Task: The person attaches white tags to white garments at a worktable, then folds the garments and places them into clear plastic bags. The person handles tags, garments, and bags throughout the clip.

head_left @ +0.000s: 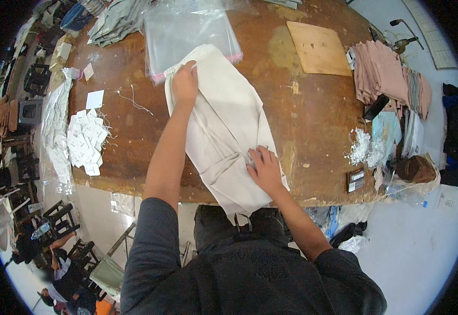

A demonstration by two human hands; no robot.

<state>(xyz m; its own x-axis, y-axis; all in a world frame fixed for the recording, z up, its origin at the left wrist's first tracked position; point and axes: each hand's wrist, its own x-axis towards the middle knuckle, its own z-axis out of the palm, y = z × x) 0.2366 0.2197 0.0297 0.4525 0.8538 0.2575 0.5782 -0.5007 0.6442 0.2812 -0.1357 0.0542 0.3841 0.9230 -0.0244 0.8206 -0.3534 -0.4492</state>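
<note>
A cream pair of trousers point(229, 97) with a gathered waistband lies lengthwise on the brown wooden table, its near end hanging past the front edge. At the far end my left hand point(185, 84) is closed on the waistband. My right hand point(266, 170) rests on the lower part of the cloth with its fingers spread, beside several wrinkles. Under the waistband end lies a stack of clear plastic bags point(187, 39) with a pink edge.
White tags point(87, 137) with strings are heaped at the left. Folded pink garments point(381, 71), white strings point(362, 147) and a small dark box point(355, 180) lie at the right. A tan board point(319, 48) and grey garments point(116, 23) are farther back. A person point(63, 283) sits at lower left.
</note>
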